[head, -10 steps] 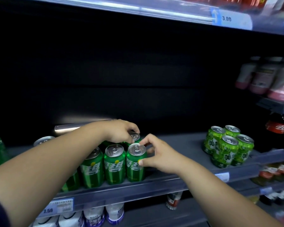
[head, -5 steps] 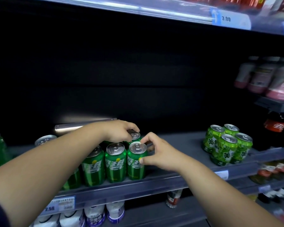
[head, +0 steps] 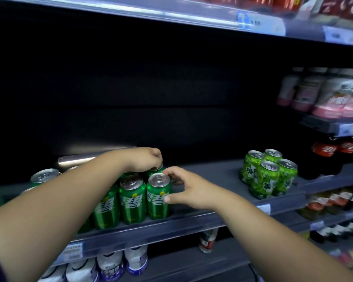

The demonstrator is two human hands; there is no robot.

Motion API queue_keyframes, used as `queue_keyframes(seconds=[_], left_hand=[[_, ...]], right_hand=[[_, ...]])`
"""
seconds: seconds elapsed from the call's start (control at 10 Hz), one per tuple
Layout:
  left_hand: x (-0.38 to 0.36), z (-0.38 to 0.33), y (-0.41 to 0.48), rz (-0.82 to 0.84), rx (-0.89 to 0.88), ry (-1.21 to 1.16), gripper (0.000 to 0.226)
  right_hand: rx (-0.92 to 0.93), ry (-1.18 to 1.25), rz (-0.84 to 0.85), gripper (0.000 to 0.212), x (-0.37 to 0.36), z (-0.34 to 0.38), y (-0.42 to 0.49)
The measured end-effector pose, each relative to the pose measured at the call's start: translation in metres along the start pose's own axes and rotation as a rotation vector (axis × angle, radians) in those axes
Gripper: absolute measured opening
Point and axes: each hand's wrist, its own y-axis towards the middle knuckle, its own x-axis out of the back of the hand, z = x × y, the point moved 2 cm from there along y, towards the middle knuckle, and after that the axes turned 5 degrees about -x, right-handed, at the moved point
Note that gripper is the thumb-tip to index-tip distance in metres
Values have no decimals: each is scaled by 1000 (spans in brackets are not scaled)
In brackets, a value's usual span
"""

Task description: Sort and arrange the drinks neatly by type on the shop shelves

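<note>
Glossy cylindrical green cans, L hand, R hand gripping

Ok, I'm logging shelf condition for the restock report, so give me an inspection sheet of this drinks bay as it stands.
Surface: grey shelf, price tags on its front edge, print blurred.
Job's things: dark green cans upright in rows at the left; light green cans upright in a tight cluster at the right.
Clutter: nothing seen.
Hands: left hand grips the top of the rear dark green can; right hand pinches the front dark green can, thumb on its side.
Cables: nothing seen.
Surroundings: pink-label bottles and cola bottles at the right; white bottles on the shelf below.
</note>
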Motion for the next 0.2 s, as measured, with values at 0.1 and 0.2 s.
queue_keyframes(seconds=[0.1, 0.2], left_hand=[[-2, -11, 9, 4, 29, 113, 14], [-5, -27, 15, -25, 36, 295, 36]], right_hand=[[-49, -43, 18, 77, 6, -8, -12], [-137, -159, 1, 82, 26, -25, -30]])
